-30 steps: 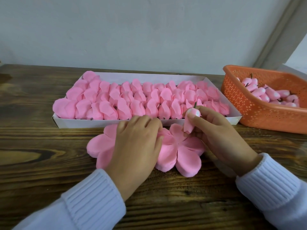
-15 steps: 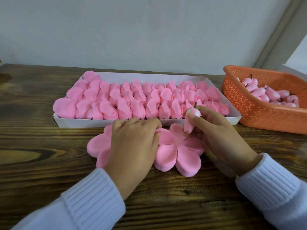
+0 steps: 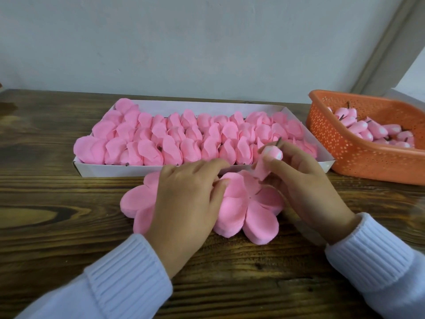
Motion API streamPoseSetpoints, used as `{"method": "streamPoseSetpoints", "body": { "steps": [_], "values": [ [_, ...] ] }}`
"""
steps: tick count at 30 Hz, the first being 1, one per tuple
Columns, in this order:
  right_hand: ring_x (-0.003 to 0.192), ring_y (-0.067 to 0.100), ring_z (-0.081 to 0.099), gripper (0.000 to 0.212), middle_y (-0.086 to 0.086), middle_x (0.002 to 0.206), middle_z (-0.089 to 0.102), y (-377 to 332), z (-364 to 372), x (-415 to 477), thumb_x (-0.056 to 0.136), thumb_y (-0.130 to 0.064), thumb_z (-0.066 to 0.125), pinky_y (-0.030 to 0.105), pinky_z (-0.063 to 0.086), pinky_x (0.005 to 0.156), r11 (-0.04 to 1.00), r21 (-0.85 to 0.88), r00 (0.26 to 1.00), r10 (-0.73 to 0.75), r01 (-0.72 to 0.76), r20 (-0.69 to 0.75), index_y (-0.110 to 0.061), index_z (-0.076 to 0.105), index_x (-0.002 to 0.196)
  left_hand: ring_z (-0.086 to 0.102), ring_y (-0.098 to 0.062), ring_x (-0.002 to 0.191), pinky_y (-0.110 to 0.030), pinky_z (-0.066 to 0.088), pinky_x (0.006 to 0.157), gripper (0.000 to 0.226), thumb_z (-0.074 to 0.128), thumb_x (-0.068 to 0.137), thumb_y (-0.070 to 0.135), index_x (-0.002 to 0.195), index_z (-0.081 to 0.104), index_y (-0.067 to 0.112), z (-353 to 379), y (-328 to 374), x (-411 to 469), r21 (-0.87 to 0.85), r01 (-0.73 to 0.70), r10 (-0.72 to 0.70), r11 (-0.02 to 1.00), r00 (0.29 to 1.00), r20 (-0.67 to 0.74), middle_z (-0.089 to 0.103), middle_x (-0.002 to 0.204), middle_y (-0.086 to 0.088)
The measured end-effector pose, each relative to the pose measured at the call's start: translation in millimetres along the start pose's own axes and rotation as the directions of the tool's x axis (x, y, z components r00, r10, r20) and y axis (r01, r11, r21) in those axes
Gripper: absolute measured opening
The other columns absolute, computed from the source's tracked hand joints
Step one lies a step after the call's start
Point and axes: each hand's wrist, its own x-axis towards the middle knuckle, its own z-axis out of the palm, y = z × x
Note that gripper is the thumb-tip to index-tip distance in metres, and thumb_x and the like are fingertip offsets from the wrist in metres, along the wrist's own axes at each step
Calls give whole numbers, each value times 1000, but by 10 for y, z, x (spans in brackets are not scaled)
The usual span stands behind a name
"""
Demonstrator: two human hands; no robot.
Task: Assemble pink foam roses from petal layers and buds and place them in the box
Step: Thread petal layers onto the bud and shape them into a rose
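Note:
Two stacks of flat pink petal layers lie on the wooden table in front of the box: one (image 3: 138, 203) mostly under my left hand, one (image 3: 248, 212) between my hands. My left hand (image 3: 186, 203) rests palm down, fingertips pinching the top layer of the middle stack. My right hand (image 3: 303, 187) holds a pink bud (image 3: 266, 162) with a white base and short dark stem, tip pointing down at the stack. The white box (image 3: 115, 170) behind is packed with several rows of finished pink roses (image 3: 195, 139).
An orange perforated basket (image 3: 340, 148) with several loose buds (image 3: 368, 130) stands at the right, touching the box's corner. A pale wall runs behind the table. White knit sleeves cover both wrists.
My left hand's fingers have crept slightly right onto the middle petal stack and lifted a petal edge. The right hand with the bud has barely moved.

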Motion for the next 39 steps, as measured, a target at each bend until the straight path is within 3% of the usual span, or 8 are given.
{"method": "streamPoseSetpoints", "body": {
  "steps": [5,9,16,22,25,29,33,39],
  "values": [
    [57,18,55,14,7,65,52,-91,8,1,78,-5,47,26,51,57,993,90,997,-79,81,-26,-8,55,89,66,-16,66,-47,53,68,12,69,78,13,90,70,15,23,8,2,-146,17,-19,989,1000,-14,69,72,9],
    [39,11,38,18,-4,54,44,-57,16,-19,91,7,47,21,34,40,997,-30,995,-78,76,-61,-8,55,83,65,-16,67,-44,55,63,15,74,78,2,84,68,14,40,-8,-13,-183,58,-57,981,998,9,69,75,5],
    [41,12,43,11,2,71,56,-3,16,-43,89,-10,62,22,32,41,929,-349,992,-107,123,63,-19,65,82,65,-16,64,-41,55,60,15,75,76,0,80,66,12,47,-17,6,-201,46,-45,979,999,10,68,70,3],
    [41,5,38,15,-15,60,56,12,46,-58,89,-5,64,14,31,45,861,-473,979,-124,187,163,-19,70,89,61,-15,81,-34,49,73,10,78,75,7,78,69,11,50,-21,4,-128,-12,12,992,1000,4,66,87,1],
    [42,1,43,16,-13,59,56,-21,69,-55,91,-6,60,13,33,43,918,-359,985,-158,171,67,-18,68,83,58,-17,83,-33,46,75,7,73,80,10,78,66,9,34,-1,12,-153,-45,42,987,999,-24,61,88,0],
    [36,11,34,12,3,50,44,-94,80,-44,86,-11,52,18,30,39,973,-8,950,-225,229,-215,-10,59,76,51,-10,55,-23,41,51,13,49,95,26,87,47,16,3,81,-17,-372,48,-42,927,999,24,50,61,9],
    [41,11,38,12,1,55,46,-85,65,-50,87,-10,51,22,33,42,944,-39,889,-322,328,-326,-11,57,77,41,-4,44,-11,30,44,11,40,95,32,86,38,25,8,91,-10,-446,160,-161,880,986,37,45,50,10],
    [72,14,54,30,-11,100,59,21,147,-57,86,-16,66,28,48,69,859,-435,959,-277,271,50,-25,52,111,40,1,39,-11,31,41,11,43,94,32,84,44,28,58,4,13,-583,493,-482,646,856,190,46,46,14]
  ]
}}
